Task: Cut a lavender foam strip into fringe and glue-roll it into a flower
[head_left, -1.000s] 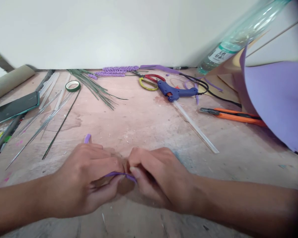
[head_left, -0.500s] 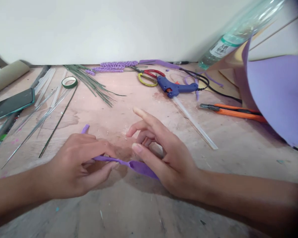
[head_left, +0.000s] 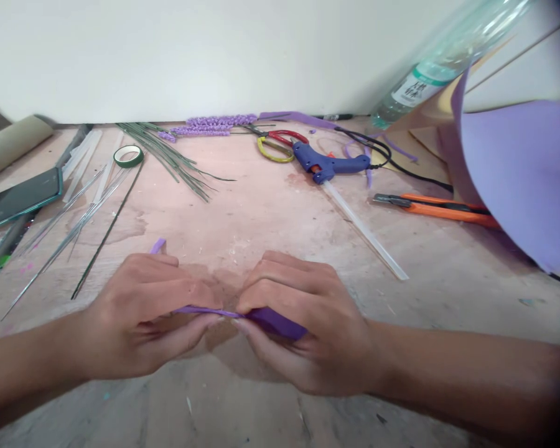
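Between my hands, just above the tabletop, stretches a purple strip [head_left: 280,323] that looks like paper or foam. It is narrow and pinched in its middle and wider toward the right. My left hand [head_left: 149,314] is closed, thumb and fingers pinching the strip, and a short purple end sticks out behind its knuckles. My right hand [head_left: 317,323] pinches the strip close by, thumb below and index finger above. Part of the strip is hidden inside both hands.
Behind lie a blue glue gun [head_left: 329,163] with a glue stick, scissors [head_left: 275,149], green stems [head_left: 168,158], green tape [head_left: 128,157] and purple flower-like pieces [head_left: 219,124]. An orange utility knife [head_left: 448,208], a purple sheet [head_left: 522,174] and a bottle [head_left: 415,87] are right; a phone [head_left: 21,196] is left.
My right hand, with its fingers spread beside the strip before, has closed and now pinches it near my left fingertips. The left hand keeps its grip almost in place.
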Motion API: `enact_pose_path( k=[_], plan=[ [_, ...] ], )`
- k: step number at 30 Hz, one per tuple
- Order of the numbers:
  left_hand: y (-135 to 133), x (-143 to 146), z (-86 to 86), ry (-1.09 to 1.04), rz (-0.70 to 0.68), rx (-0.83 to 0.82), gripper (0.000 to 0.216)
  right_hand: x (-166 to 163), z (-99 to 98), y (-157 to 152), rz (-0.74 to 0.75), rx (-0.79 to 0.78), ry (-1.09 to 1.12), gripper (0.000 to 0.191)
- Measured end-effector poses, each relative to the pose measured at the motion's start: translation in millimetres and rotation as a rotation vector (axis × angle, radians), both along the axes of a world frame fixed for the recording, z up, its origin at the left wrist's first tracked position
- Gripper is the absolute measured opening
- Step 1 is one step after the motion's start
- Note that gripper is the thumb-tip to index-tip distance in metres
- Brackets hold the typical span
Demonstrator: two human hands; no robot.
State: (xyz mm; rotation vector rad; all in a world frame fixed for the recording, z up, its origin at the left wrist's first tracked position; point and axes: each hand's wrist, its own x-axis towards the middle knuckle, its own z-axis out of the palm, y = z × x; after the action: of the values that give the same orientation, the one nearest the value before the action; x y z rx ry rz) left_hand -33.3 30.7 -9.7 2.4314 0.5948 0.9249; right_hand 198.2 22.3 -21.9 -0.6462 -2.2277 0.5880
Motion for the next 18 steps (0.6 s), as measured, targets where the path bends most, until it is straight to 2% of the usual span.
enact_pose_path(
  k=[10,15,18],
  plan=[
    [-0.5,-0.3,2.0,0.05,0.011,0.009,0.014,0.6,-2.6,-1.3,-0.01,0.03,0.026,0.014],
    [-0.5,-0.3,-3.5,0.007,0.054,0.001,0.011,2.5,-1.7,2.6,-0.029,-0.047,-0.015,0.003],
    [1.0,0.5,-3.9,-0.009,0.036,-0.025,0.013,3.3,-1.3,3.8,0.009,-0.079,0.035,0.015]
  ],
)
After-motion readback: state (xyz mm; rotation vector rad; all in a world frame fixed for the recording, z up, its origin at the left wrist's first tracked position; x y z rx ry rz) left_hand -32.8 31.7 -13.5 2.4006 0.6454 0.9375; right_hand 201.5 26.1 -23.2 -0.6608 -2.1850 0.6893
